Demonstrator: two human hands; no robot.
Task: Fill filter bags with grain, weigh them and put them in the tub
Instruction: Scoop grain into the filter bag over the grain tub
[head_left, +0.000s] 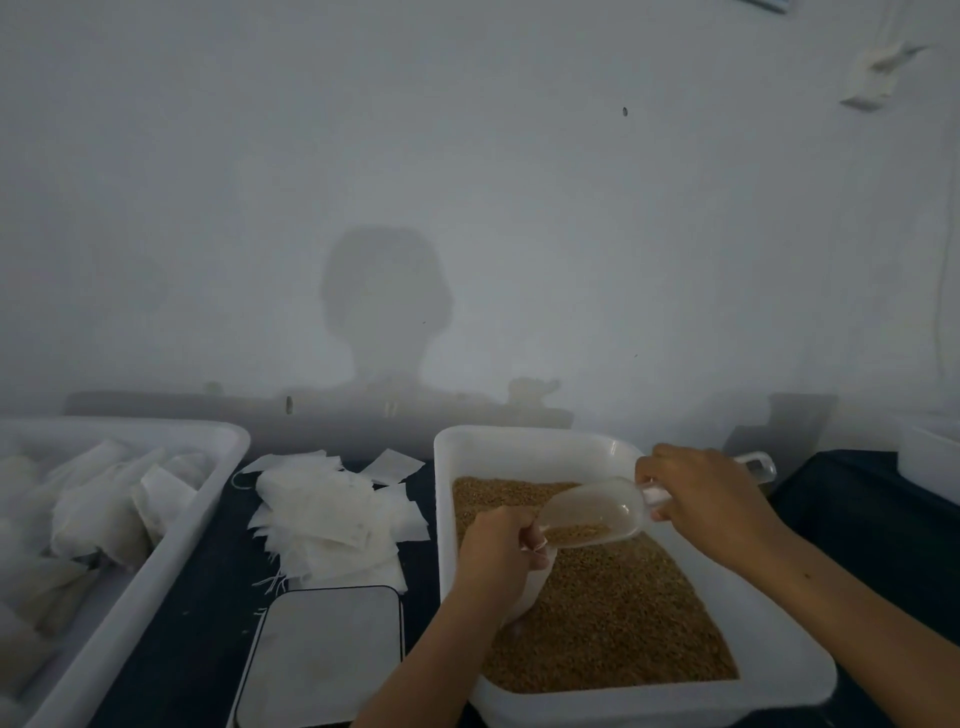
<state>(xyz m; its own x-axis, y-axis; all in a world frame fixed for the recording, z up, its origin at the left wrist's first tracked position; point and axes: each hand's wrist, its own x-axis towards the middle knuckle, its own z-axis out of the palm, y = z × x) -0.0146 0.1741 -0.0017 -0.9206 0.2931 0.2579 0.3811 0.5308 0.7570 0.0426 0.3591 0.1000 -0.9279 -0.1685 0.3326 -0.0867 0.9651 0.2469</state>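
We see a clear, glossy plastic scoop (597, 512) over rough, matt brown grain (613, 613) in a smooth white plastic tub (779, 670). The heaped bags (332, 514) look like thin, matt, papery cloth; the scale (322, 654) top looks smooth and dull grey.

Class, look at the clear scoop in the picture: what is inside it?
The clear scoop holds a little brown grain at its lower lip. The right hand covers the handle.

Small packing workroom: grain tub (447, 519), scale (322, 654), bag pile (332, 519).
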